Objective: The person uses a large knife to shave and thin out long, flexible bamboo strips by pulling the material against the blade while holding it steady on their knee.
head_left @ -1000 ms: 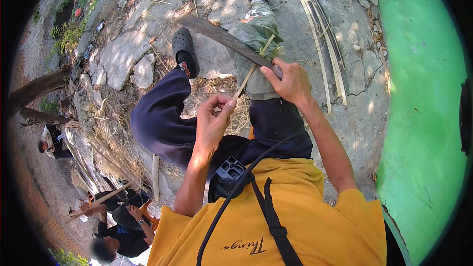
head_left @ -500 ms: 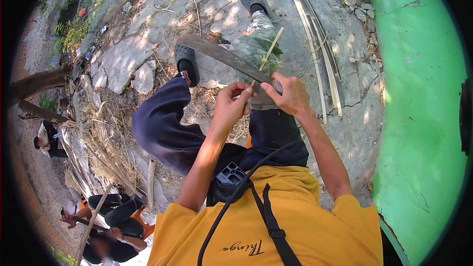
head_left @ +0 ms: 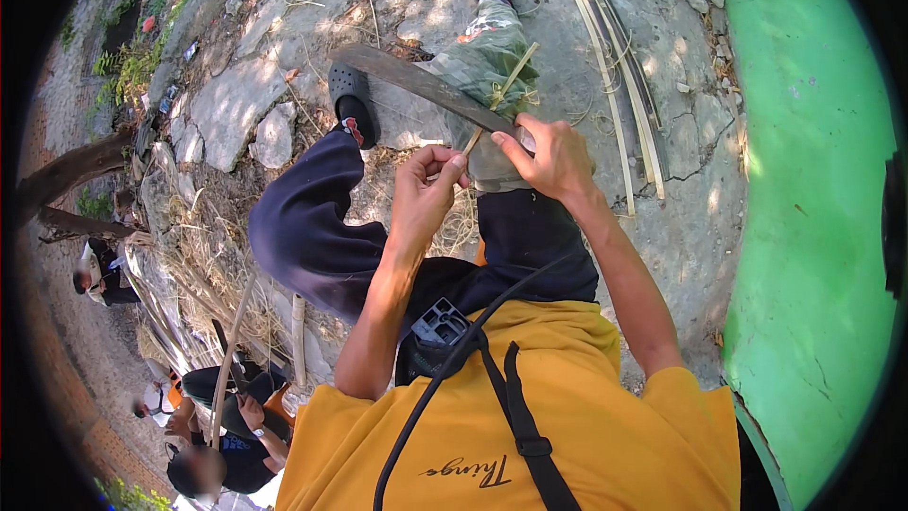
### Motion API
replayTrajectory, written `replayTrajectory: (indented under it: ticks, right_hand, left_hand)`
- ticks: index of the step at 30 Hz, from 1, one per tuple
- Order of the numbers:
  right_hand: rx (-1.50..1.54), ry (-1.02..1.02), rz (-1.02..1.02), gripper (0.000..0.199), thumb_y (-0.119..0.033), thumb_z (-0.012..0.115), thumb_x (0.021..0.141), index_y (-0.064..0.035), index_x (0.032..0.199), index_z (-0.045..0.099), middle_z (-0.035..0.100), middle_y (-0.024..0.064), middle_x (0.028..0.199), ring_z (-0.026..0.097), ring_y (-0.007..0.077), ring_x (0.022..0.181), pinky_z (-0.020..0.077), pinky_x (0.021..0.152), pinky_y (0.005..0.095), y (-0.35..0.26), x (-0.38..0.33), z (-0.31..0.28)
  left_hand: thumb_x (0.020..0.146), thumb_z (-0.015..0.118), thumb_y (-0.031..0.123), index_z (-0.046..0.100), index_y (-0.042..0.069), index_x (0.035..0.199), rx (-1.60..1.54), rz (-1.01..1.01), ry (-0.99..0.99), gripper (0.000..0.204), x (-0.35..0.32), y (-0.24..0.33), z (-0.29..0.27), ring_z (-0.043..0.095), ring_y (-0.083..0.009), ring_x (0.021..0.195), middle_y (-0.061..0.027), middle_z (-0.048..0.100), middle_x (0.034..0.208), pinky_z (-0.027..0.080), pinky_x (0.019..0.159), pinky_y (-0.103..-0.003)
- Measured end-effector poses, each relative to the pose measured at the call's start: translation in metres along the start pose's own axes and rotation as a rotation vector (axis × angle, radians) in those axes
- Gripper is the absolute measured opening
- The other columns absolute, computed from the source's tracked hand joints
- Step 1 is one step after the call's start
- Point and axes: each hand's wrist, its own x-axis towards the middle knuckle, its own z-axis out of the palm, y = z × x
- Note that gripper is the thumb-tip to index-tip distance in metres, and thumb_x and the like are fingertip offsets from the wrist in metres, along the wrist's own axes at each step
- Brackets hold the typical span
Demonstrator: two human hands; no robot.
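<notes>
Pinching by the left hand (head_left: 427, 191) noted: one pale strip (head_left: 515, 71), crossed by a dark blade (head_left: 416, 79) gripped in the right hand (head_left: 556, 161), over camouflage cloth (head_left: 470, 66). Thin curls (head_left: 497, 94) are seen along it; paring seems only partly done. Longer strips (head_left: 647, 137) are laid on the ground (head_left: 700, 218).

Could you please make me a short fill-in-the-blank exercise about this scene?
1. The right hand grips the long dark blade at the end ____ the person's body (nearer to / farther from).
2. The left hand pinches a narrow strip that is ____ in colour than the blade (lighter / darker).
3. The person's shirt is ____.

Missing words: nearer to; lighter; yellow.
</notes>
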Motion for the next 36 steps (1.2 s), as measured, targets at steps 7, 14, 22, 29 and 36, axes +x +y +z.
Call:
replayTrajectory:
  ticks: [7,14,22,29,36]
  right_hand:
    - [0.002,0.020,0.033,0.054,-0.057,0.068,0.097,-0.0043,0.087,0.071,0.069,0.0215,0.067,0.071,0.0446,0.067,0.0543,0.060,0.0515,0.006,0.001,-0.002]
    - [-0.044,0.006,0.033,0.061,-0.064,0.062,0.098,-0.0040,0.089,0.070,0.070,0.0233,0.070,0.073,0.0463,0.073,0.0561,0.065,0.0529,0.005,-0.001,0.004]
    - [-0.004,-0.012,0.053,0.056,-0.060,0.064,0.097,-0.0048,0.091,0.069,0.070,0.0240,0.071,0.072,0.0469,0.073,0.0556,0.066,0.0544,0.002,-0.007,-0.002]
    - [0.001,0.043,0.005,0.049,-0.050,0.071,0.096,-0.0023,0.101,0.073,0.069,0.0236,0.071,0.071,0.0450,0.069,0.0541,0.063,0.0515,0.008,-0.009,-0.007]
    - [0.045,0.054,0.035,0.050,-0.055,0.070,0.095,-0.0059,0.097,0.074,0.070,0.0235,0.069,0.072,0.0455,0.068,0.0546,0.061,0.0536,0.004,-0.002,-0.007]
  left_hand:
    - [0.107,0.066,0.011,0.067,0.002,0.105,0.046,-0.019,0.064,0.009,-0.084,0.003,-0.043,0.039,0.0009,0.051,-0.0008,0.065,0.077,0.025,0.046,-0.020]
    - [0.107,0.067,0.011,0.065,0.000,0.109,0.309,0.094,0.094,0.011,-0.104,0.000,-0.048,0.050,-0.0018,0.057,-0.0026,0.066,0.081,0.034,0.050,-0.020]
    - [0.113,0.056,0.021,0.067,-0.004,0.117,0.488,0.053,-0.164,0.027,-0.023,0.007,-0.009,0.052,-0.0064,0.062,-0.0030,0.063,0.082,0.041,0.056,-0.025]
    - [0.114,0.053,0.021,0.073,0.000,0.099,0.347,0.077,-0.148,0.033,0.016,-0.005,0.022,0.038,-0.0036,0.064,0.0077,0.046,0.071,0.030,0.056,-0.026]
    - [0.115,0.052,0.025,0.065,0.005,0.087,0.391,0.090,-0.119,0.037,0.001,-0.002,0.013,0.033,-0.0027,0.061,0.0084,0.039,0.066,0.025,0.055,-0.026]
